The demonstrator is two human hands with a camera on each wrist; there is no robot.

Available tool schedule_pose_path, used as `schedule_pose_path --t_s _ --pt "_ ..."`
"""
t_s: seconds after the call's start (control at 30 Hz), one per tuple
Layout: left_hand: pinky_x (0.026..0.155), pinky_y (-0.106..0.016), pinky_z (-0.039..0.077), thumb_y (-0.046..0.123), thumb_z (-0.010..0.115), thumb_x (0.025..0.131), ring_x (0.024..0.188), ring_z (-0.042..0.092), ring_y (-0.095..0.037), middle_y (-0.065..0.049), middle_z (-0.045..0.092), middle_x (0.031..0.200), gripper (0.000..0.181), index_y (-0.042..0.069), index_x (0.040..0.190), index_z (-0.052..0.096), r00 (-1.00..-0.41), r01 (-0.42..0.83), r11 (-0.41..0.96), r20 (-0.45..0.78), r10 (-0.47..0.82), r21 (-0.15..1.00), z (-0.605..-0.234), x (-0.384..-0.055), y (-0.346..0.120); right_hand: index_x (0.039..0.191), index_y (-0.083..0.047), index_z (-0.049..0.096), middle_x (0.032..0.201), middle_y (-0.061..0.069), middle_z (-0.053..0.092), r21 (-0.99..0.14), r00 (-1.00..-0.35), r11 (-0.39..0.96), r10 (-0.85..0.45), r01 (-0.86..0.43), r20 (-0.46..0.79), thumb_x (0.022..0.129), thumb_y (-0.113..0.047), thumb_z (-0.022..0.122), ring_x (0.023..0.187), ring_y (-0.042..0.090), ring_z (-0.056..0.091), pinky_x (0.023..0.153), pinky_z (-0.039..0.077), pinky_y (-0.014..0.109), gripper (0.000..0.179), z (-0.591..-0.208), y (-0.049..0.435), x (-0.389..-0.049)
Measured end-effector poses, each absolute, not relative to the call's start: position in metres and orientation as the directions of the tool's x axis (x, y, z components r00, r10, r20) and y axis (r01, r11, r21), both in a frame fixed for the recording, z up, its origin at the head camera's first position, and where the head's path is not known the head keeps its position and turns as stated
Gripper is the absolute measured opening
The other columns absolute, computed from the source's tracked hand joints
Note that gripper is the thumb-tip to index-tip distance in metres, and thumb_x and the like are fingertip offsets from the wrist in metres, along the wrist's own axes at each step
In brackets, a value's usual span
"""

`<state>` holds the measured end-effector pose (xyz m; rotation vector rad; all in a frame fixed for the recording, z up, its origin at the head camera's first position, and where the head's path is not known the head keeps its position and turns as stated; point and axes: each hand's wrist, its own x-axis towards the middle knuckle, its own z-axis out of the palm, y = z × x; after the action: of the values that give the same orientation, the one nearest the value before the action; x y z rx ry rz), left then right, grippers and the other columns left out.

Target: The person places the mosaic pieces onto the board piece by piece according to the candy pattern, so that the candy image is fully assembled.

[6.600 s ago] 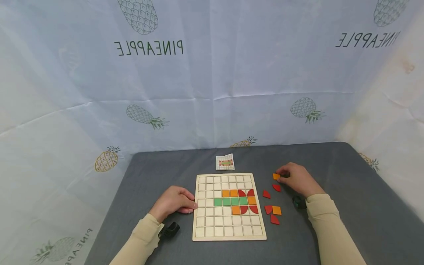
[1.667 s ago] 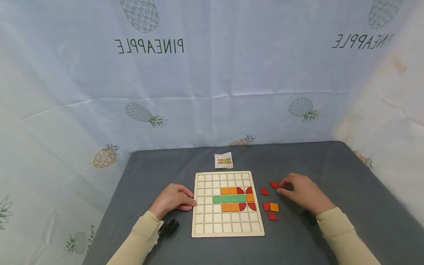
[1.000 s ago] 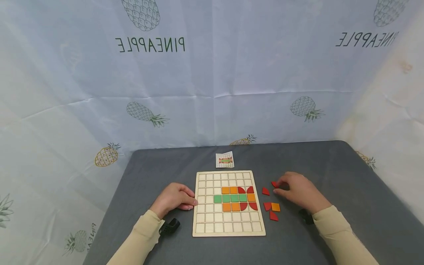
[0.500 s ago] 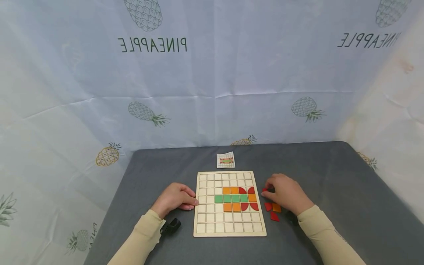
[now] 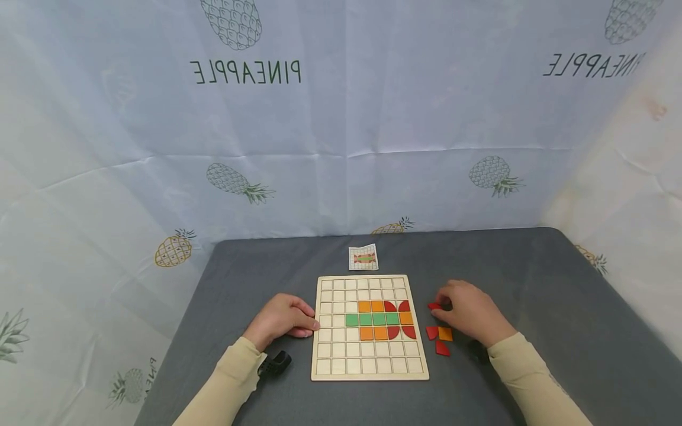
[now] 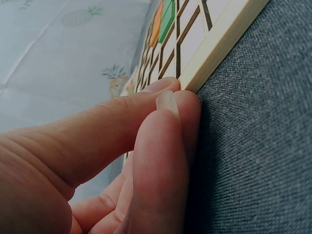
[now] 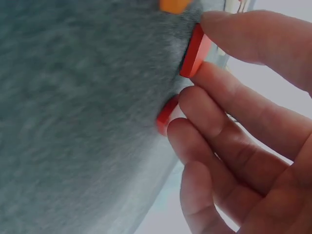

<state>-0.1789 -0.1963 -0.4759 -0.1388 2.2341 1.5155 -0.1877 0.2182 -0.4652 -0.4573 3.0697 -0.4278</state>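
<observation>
At the left edge of the wooden grid board [image 5: 339, 367], my left hand [image 5: 281, 319] pinches the rim; the left wrist view shows the thumb on top and a finger against the side. My right hand [image 5: 471, 310] is right of the board. Its thumb and index finger pinch a red quarter-circle tile [image 7: 196, 51] low over the table. Another red tile [image 7: 168, 114] lies by the other fingertips, partly hidden. On the board, green squares [image 5: 365, 319] form a row, with orange squares [image 5: 370, 306] and red quarter-circles [image 5: 393, 332] above, below and at the right end.
Nearer me, right of the board, lie an orange square [image 5: 445, 334] and two red tiles, one touching it [image 5: 432, 333] and one below [image 5: 442, 348]. A pattern card [image 5: 363, 257] lies behind the board on the grey table [image 5: 266, 260]. A pineapple-print curtain [image 5: 341, 118] hangs behind.
An orange square has gone from the right side into the board's lower row. My right hand moved left among the red tiles, then slightly back right. The left hand stayed at the board's edge.
</observation>
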Motion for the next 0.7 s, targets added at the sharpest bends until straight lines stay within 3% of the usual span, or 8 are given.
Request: schedule_pose_path --t_s 0.3,0.7 --pt "0.068 -0.03 0.067 0.013 0.096 0.079 0.068 0.075 -0.01 -0.01 0.079 0.086 0.033 0.001 0.103 0.076 -0.902 -0.315 0.406 -0.404 0.153 0.858 -0.475 -0.177 -0.199 0.096 -0.021 0.082 0.094 -0.006 0.07 -0.375 -0.941 0.874 -0.337 -0.309 -0.01 0.089 -0.026 0.091 0.084 0.012 0.06 0.08 0.061 0.038 0.013 -0.453 0.178 -0.201" --pt "0.069 -0.032 0.068 0.015 0.096 0.08 0.067 0.075 -0.011 -0.009 0.08 0.086 0.032 0.003 0.102 0.077 -0.903 -0.302 0.407 -0.395 0.168 0.862 -0.476 -0.178 -0.199 0.098 -0.024 0.083 0.096 -0.01 0.07 -0.486 -0.872 0.761 -0.49 -0.429 0.002 0.091 -0.022 0.089 0.086 0.01 0.06 0.078 0.057 0.031 0.009 -0.449 0.101 -0.212"
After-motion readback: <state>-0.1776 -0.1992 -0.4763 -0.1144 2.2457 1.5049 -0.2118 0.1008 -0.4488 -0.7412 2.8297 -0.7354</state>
